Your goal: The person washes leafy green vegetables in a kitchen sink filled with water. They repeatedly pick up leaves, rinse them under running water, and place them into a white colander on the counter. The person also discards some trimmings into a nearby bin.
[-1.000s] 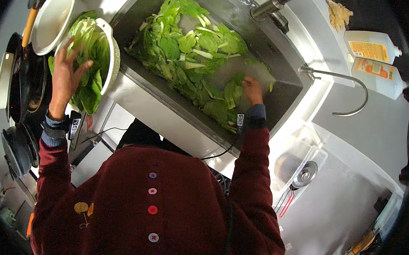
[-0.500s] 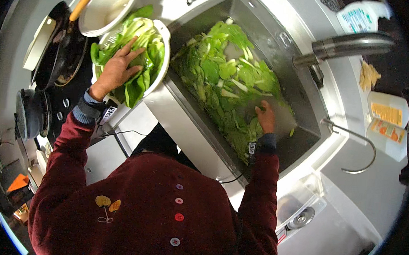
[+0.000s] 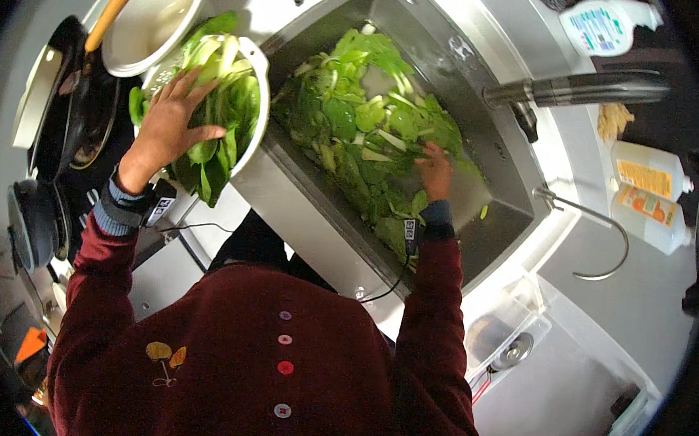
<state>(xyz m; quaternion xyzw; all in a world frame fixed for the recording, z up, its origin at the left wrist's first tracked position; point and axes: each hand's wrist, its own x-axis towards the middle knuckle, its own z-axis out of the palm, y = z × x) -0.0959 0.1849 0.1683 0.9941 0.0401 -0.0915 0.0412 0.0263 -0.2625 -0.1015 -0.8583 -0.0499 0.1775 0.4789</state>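
Observation:
Leafy greens (image 3: 211, 127) are heaped in a white colander (image 3: 259, 78) on the left. My left hand (image 3: 165, 128) rests on top of them, fingers spread and thumb apart, gripping nothing. Many more loose green leaves (image 3: 348, 121) float in cloudy water in the grey sink (image 3: 499, 216). Over the right part of these leaves, my right hand (image 3: 435, 174) reaches down to the water. Its fingers look loosely bent and apart; the tips touch the leaves, and I see nothing held in them.
Behind the colander stands a white bowl (image 3: 145, 34). Dark pans (image 3: 37, 220) line the far left. A dark faucet (image 3: 577, 88) reaches over the sink's right rim, near a thin curved metal spout (image 3: 620, 229). Plastic bottles (image 3: 650, 211) lie at right; a clear bin (image 3: 491, 333) sits lower right.
The whole view has shifted slightly, moving the sink and colander leftward. My left hand stays on the greens in the colander. My right hand has moved a little farther away over the floating leaves.

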